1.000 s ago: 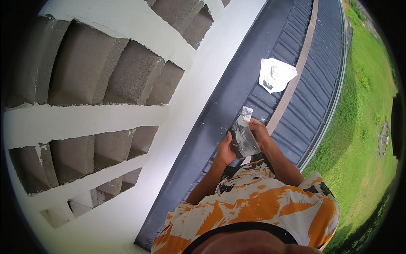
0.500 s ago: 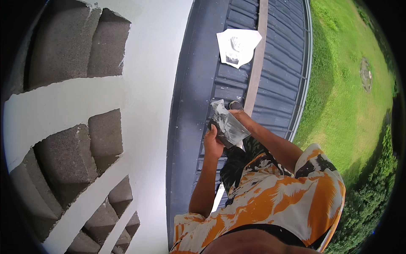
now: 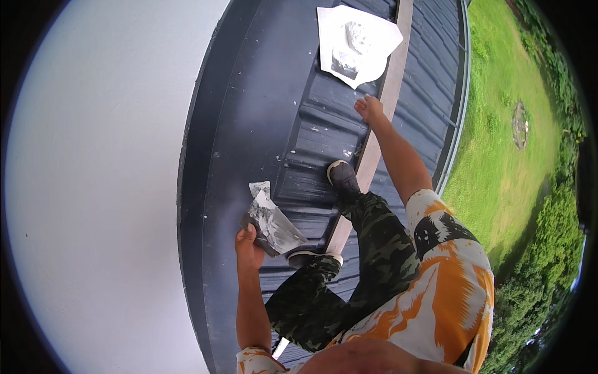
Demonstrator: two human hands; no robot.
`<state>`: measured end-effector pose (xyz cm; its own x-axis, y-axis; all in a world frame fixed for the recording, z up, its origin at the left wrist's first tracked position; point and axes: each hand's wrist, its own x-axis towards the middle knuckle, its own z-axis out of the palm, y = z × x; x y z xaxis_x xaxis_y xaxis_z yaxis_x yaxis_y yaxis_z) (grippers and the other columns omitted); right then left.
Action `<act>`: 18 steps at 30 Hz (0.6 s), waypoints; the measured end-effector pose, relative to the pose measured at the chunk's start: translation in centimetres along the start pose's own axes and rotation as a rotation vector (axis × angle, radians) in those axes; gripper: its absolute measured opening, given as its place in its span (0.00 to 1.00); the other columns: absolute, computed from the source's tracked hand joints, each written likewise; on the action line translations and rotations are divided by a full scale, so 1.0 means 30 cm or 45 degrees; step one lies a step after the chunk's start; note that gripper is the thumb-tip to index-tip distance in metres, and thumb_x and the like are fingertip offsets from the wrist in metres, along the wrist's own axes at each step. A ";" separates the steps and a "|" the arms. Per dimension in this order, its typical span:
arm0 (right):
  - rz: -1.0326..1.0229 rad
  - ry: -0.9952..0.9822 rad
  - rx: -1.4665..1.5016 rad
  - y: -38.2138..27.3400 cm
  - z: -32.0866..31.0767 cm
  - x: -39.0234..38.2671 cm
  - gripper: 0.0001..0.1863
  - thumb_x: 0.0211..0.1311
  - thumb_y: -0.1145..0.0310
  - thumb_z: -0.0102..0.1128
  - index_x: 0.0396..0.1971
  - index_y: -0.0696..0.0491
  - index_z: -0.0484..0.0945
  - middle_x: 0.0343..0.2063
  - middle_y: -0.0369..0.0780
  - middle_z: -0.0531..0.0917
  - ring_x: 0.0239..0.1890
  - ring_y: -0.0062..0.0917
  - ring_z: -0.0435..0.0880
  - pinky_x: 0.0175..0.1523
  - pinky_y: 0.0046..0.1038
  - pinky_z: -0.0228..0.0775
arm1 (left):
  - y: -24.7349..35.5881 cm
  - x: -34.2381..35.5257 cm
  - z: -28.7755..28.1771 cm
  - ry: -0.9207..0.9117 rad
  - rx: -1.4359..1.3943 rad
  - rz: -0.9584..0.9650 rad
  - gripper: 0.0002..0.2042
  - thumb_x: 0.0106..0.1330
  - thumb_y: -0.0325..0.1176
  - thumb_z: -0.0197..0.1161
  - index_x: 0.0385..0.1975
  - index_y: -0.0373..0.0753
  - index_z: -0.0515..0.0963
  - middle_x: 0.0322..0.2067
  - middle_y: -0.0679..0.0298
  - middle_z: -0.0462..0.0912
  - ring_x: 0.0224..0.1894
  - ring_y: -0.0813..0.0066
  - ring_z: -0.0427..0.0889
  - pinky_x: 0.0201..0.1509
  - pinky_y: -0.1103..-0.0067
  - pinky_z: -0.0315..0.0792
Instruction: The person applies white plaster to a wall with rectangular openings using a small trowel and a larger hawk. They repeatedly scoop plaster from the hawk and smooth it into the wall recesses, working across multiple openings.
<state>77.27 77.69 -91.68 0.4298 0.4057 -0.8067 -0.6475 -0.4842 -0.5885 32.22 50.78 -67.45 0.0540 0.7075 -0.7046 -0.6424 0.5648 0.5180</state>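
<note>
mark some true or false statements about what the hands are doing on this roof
1. The left hand holds a flat trowel smeared with grey paste. True.
2. The right hand grips the trowel too. False: it reaches out empty along the wooden batten.
3. A white sheet with a lump of paste lies on the dark metal roof. True.
4. The sheet lies under the person's shoe. False: it lies beyond the right hand, well clear of the shoe.

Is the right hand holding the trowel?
No: the right hand is empty, pressed against the wooden batten on the roof, while the left hand holds the mortar-smeared trowel.
</note>
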 end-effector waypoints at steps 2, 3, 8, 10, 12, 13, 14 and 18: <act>-0.070 0.050 0.034 0.039 0.054 0.127 0.22 0.69 0.67 0.52 0.56 0.64 0.64 0.50 0.57 0.74 0.48 0.49 0.80 0.50 0.50 0.78 | -0.028 0.097 -0.088 0.009 0.056 0.006 0.18 0.70 0.38 0.61 0.53 0.31 0.75 0.49 0.60 0.81 0.52 0.68 0.80 0.61 0.69 0.71; -0.084 0.079 0.040 0.052 0.076 0.185 0.22 0.69 0.68 0.52 0.57 0.64 0.63 0.51 0.58 0.74 0.50 0.50 0.79 0.50 0.50 0.78 | -0.031 0.147 -0.120 -0.036 0.048 0.019 0.18 0.70 0.38 0.61 0.52 0.31 0.75 0.49 0.60 0.82 0.52 0.68 0.80 0.60 0.68 0.71; -0.138 -0.003 0.313 0.112 0.160 0.393 0.20 0.68 0.74 0.49 0.57 0.65 0.61 0.50 0.57 0.74 0.46 0.48 0.81 0.43 0.46 0.81 | -0.055 0.336 -0.222 -0.193 0.049 0.157 0.17 0.70 0.38 0.60 0.51 0.31 0.76 0.49 0.59 0.82 0.51 0.68 0.81 0.59 0.68 0.73; -0.136 0.005 0.314 0.108 0.156 0.471 0.18 0.68 0.78 0.47 0.56 0.64 0.62 0.47 0.55 0.75 0.39 0.44 0.82 0.39 0.42 0.81 | -0.059 0.384 -0.250 -0.318 0.034 0.179 0.18 0.70 0.39 0.61 0.52 0.31 0.76 0.49 0.59 0.82 0.51 0.68 0.81 0.59 0.68 0.72; -0.146 0.025 0.269 0.098 0.141 0.514 0.14 0.66 0.82 0.45 0.51 0.61 0.66 0.40 0.51 0.78 0.28 0.34 0.81 0.30 0.35 0.77 | -0.056 0.413 -0.254 -0.369 0.045 0.243 0.19 0.69 0.40 0.61 0.52 0.31 0.76 0.49 0.59 0.82 0.51 0.68 0.81 0.59 0.69 0.73; -0.145 -0.012 0.229 0.125 0.148 0.507 0.11 0.67 0.81 0.45 0.48 0.60 0.67 0.35 0.49 0.78 0.26 0.32 0.79 0.28 0.34 0.75 | -0.065 0.410 -0.263 -0.374 0.047 0.283 0.19 0.69 0.40 0.61 0.52 0.31 0.76 0.49 0.59 0.82 0.50 0.68 0.81 0.59 0.69 0.73; -0.151 -0.056 0.194 0.143 0.179 0.482 0.08 0.68 0.79 0.45 0.44 0.60 0.69 0.31 0.47 0.77 0.24 0.29 0.77 0.27 0.33 0.74 | -0.066 0.413 -0.270 -0.414 0.044 0.310 0.19 0.69 0.40 0.62 0.52 0.31 0.76 0.49 0.59 0.82 0.50 0.68 0.81 0.58 0.69 0.73; -0.092 -0.149 0.106 0.207 0.197 0.478 0.09 0.63 0.84 0.45 0.42 0.59 0.69 0.24 0.45 0.76 0.15 0.24 0.71 0.20 0.29 0.68 | -0.094 0.425 -0.265 -0.498 0.057 0.399 0.20 0.70 0.41 0.60 0.55 0.33 0.74 0.50 0.60 0.81 0.51 0.67 0.81 0.59 0.68 0.73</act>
<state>75.69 85.10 -106.59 0.4039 0.5269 -0.7478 -0.6698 -0.3864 -0.6340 28.63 54.84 -81.75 0.1516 0.9475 -0.2814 -0.6409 0.3110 0.7018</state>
